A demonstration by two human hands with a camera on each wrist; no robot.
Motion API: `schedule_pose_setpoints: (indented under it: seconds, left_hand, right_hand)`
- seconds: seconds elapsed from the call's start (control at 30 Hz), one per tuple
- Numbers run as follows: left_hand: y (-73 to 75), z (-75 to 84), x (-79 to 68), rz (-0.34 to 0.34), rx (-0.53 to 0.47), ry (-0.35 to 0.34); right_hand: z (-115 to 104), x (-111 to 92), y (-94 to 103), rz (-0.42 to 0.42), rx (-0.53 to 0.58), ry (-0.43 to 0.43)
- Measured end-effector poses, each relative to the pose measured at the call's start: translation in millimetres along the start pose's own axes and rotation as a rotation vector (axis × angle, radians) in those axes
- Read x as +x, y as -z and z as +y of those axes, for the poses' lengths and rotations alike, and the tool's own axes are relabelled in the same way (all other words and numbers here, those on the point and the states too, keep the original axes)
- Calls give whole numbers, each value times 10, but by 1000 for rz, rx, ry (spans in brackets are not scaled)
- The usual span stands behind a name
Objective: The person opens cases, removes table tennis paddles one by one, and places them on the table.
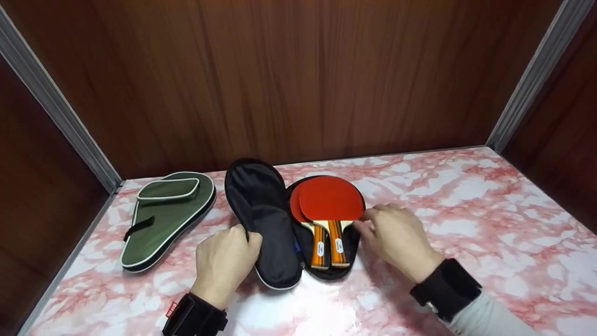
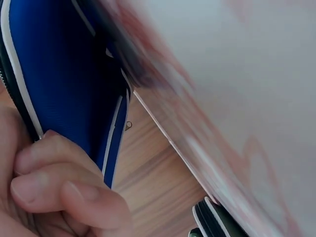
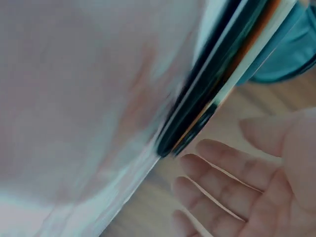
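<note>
A blue table tennis paddle case with black lining and white piping lies unfolded in the head view, its lid (image 1: 275,233) to the left. My left hand (image 1: 226,256) grips the lid's left edge, which is lifted; the left wrist view shows its blue outside (image 2: 64,74) beside my curled fingers. Two red paddles lie overlapped in the case's right half (image 1: 336,274), the front paddle (image 1: 331,198) partly covering the rear paddle (image 1: 295,205). Their striped handles point toward me. My right hand (image 1: 396,238) is at the case's right rim, fingers loosely bent, holding nothing.
A closed green paddle case (image 1: 182,219) with white piping, a pocket and a black strap lies at the left. The pink and white marbled table (image 1: 466,210) ends at a brown wooden panel (image 1: 298,84) behind, with more panels on both sides.
</note>
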State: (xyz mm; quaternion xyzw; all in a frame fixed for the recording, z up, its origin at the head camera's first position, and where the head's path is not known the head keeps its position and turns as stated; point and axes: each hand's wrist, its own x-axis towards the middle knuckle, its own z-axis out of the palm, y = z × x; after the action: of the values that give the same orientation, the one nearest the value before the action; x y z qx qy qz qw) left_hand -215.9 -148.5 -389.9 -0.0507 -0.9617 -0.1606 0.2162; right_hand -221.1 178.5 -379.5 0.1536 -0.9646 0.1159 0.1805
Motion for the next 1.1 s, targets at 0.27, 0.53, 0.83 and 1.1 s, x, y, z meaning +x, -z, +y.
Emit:
schedule_pose_setpoints:
  seconds: [0.27,0.53,0.83,1.1]
  left_hand:
    - [-23,27,-14,9,14,-32]
    - [-15,46,-40,39,19,-54]
    - [-33,43,-36,84,32,-89]
    - [-51,61,-69,119,43,-122]
  right_hand:
    - [-320,49,-102,-101,-2,-131]
    - [-464,90,-151,-205,-58,-187]
    - [-479,96,-195,-202,-66,-198]
    - [-367,122,-123,-235,1,-226]
